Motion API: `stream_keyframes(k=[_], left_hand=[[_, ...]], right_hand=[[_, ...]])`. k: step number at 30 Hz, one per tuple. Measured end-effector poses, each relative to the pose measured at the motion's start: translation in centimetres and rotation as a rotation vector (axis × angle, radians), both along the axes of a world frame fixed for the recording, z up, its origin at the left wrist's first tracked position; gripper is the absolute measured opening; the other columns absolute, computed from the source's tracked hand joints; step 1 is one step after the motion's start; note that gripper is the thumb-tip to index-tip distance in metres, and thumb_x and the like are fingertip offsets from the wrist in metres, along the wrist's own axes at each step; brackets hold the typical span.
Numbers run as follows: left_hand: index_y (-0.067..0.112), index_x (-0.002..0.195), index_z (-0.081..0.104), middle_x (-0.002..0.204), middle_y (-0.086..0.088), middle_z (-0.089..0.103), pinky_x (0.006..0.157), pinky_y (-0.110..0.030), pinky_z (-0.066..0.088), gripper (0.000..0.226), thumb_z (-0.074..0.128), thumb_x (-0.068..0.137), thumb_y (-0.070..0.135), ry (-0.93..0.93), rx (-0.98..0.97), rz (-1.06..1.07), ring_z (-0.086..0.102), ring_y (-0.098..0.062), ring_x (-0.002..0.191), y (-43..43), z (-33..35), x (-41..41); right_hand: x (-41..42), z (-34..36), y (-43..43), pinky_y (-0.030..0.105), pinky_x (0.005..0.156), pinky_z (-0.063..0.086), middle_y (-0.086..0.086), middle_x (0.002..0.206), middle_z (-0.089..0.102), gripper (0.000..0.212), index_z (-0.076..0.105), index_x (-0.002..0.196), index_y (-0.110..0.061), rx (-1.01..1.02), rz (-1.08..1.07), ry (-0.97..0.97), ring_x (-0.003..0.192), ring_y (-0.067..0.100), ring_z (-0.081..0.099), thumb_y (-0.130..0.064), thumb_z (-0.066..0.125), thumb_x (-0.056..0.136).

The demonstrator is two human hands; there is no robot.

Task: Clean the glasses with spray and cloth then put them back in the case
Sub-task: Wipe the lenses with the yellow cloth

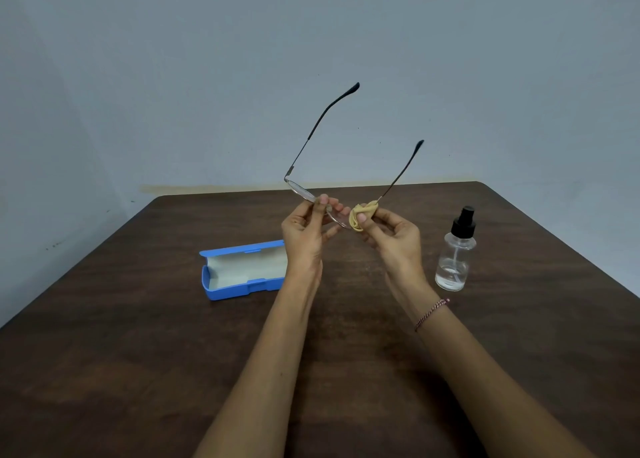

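Observation:
Thin metal-framed glasses [300, 191] with dark temple tips are held up above the table, both temples unfolded and pointing away from me. My left hand [306, 232] pinches the frame near the bridge. My right hand [391, 237] presses a crumpled yellow cloth [360, 215] around the right lens, which the cloth hides. A blue glasses case [242, 270] lies open on the table to the left, its pale lining showing and nothing inside. A clear spray bottle [455, 253] with a black nozzle stands upright to the right of my right hand.
The dark wooden table [138, 353] reaches to a grey wall [207, 76] at the back. Its left and right edges angle away toward the rear corners. A braided bracelet [431, 314] is on my right wrist.

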State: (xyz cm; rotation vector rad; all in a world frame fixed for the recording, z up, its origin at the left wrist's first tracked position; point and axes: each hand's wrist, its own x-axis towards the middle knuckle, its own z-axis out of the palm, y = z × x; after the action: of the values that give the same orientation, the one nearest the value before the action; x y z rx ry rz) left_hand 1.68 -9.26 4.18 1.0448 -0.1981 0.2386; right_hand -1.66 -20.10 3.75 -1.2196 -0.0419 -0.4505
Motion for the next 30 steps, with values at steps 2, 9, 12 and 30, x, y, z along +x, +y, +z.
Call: stream_keyframes(k=[2, 9, 12, 30], left_hand=[[0.004, 0.088, 0.066, 0.081, -0.009, 0.069, 0.065, -0.029, 0.058, 0.016, 0.058, 0.091, 0.017, -0.001, 0.022, 0.01, 0.069, -0.018, 0.076, 0.2, 0.1, 0.1], [0.007, 0.082, 0.064, 0.07, -0.005, 0.067, 0.067, -0.033, 0.058, 0.021, 0.053, 0.095, 0.019, 0.009, 0.208, 0.006, 0.07, -0.018, 0.066, 1.8, 0.6, 0.2], [0.005, 0.086, 0.065, 0.072, -0.007, 0.067, 0.07, -0.036, 0.058, 0.022, 0.052, 0.095, 0.02, 0.0, 0.268, 0.006, 0.071, -0.019, 0.067, 2.5, 0.5, 0.5], [0.006, 0.089, 0.065, 0.08, -0.01, 0.07, 0.066, -0.03, 0.059, 0.018, 0.053, 0.094, 0.018, -0.089, 0.283, 0.038, 0.072, -0.021, 0.075, 3.1, 1.2, 0.1]], right_hand=[[0.0, 0.0, 0.0, 0.026, 0.081, 0.055, 0.009, 0.095, 0.071, 0.014, 0.068, 0.095, -0.008, -0.012, 0.005, 0.016, 0.092, 0.02, 0.068, -0.004, 0.068, 0.082], [0.2, 1.0, -1.4, 0.03, 0.085, 0.055, 0.004, 0.091, 0.071, 0.016, 0.067, 0.097, -0.007, 0.084, -0.047, 0.019, 0.089, 0.016, 0.067, -0.006, 0.069, 0.081], [0.2, 1.2, -2.0, 0.028, 0.084, 0.055, 0.005, 0.093, 0.07, 0.02, 0.066, 0.101, -0.004, 0.087, -0.079, 0.013, 0.091, 0.018, 0.066, -0.006, 0.068, 0.082], [0.5, 1.2, -1.6, 0.028, 0.081, 0.055, -0.002, 0.09, 0.072, 0.024, 0.068, 0.103, -0.006, -0.085, -0.213, -0.1, 0.089, 0.014, 0.069, -0.006, 0.071, 0.08]])
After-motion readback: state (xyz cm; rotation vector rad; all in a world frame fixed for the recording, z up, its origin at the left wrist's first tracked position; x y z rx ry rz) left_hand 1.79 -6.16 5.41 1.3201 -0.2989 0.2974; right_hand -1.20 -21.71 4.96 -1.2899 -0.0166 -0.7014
